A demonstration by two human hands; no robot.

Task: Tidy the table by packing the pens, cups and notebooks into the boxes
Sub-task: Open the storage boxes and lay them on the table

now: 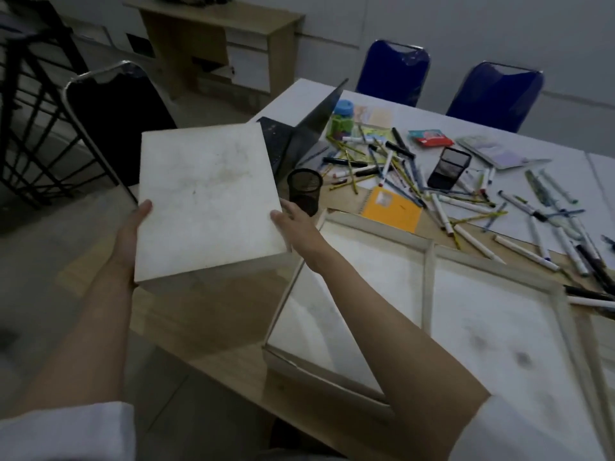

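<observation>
above table edge, both hands [133, 227] grip lid [206, 201]

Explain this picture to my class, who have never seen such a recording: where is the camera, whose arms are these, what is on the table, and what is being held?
There is no machine here. One camera sits on a person's head and looks forward and down, so the arms are that person's own. The left hand and right hand hold a white box by its sides, off the near left edge of the table. On the table lie two open boxes, scattered pens, an orange notebook, a black mesh cup, a laptop and a phone. Nothing is packed yet.
</observation>
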